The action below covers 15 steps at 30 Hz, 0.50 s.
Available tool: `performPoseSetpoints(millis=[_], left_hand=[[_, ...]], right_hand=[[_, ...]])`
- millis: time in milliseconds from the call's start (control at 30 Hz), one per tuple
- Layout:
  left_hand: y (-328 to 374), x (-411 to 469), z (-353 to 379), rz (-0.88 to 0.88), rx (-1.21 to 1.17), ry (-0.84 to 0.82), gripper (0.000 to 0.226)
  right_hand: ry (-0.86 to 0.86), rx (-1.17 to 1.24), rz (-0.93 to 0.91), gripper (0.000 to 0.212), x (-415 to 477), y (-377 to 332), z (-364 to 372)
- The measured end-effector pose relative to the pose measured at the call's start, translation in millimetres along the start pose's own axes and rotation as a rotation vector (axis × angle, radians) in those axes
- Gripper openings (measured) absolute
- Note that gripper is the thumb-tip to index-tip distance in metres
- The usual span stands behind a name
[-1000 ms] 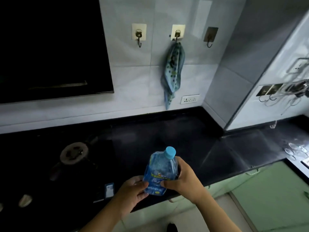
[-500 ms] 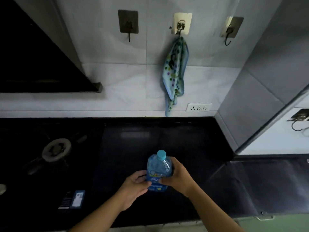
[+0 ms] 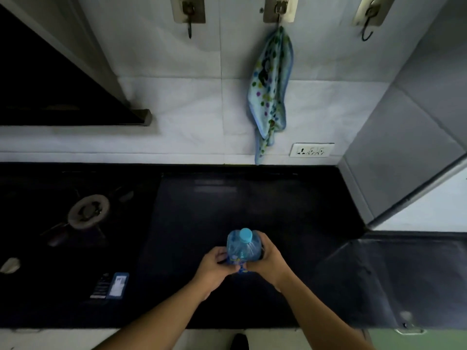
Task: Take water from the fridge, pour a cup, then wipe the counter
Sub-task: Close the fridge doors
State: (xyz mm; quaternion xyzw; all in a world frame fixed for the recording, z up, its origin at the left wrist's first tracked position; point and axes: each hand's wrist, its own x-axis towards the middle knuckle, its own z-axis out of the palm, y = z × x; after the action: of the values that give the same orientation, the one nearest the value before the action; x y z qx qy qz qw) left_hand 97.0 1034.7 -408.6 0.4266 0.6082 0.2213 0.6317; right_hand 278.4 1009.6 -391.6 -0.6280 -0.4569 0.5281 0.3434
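Around: spotted cloth (image 3: 271,89) hanging from a wall hook, gas burner (image 3: 88,211) off to the left.
Counter (image 3: 252,205): dark, bare behind the bottle.
Bottle (image 3: 243,247): upright, blue cap on, over the counter's front.
Left hand (image 3: 214,267): fingers curled onto the label.
Right hand (image 3: 267,261): wrapped round the bottle's side.

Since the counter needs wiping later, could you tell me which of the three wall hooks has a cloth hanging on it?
The middle hook holds the spotted cloth; the left hook and right hook are bare.
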Motion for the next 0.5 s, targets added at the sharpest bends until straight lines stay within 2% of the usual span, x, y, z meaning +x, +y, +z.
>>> performPoseSetpoints(millis=[133, 233, 300, 367, 400, 433, 500], left_hand=[[-4.0, 3.7, 3.1, -0.004, 0.083, 0.013, 0.047], [-1.7, -5.3, -0.4, 0.007, 0.210, 0.026, 0.045], [2.4, -16.2, -8.5, 0.023, 0.305, 0.025, 0.044], [6.1, -34.0, -25.3, 0.044, 0.393, 0.003, 0.041], [6.5, -44.6, -38.4, 0.062, 0.421, -0.009, 0.039], [7.3, -56.1, -53.8, 0.091, 0.452, -0.009, 0.037], [5.9, -81.8, -89.3, 0.155, 0.526, 0.025, 0.033]], right_hand=[[-0.003, -0.057, 0.025, 0.098, -2.5, 1.8, 3.0], [0.089, -0.088, 0.116, 0.101, -9.3, 2.0, 11.7], [0.258, -0.146, 0.173, 0.083, -29.8, -14.2, 17.8], [0.422, -0.207, 0.127, 0.046, -57.3, -31.7, 26.9], [0.441, -0.249, 0.067, 0.033, -70.0, -41.6, 35.0], [0.412, -0.293, 0.000, 0.029, -79.5, -52.4, 44.7], [0.254, -0.411, -0.139, 0.028, -89.2, -73.3, 72.2]])
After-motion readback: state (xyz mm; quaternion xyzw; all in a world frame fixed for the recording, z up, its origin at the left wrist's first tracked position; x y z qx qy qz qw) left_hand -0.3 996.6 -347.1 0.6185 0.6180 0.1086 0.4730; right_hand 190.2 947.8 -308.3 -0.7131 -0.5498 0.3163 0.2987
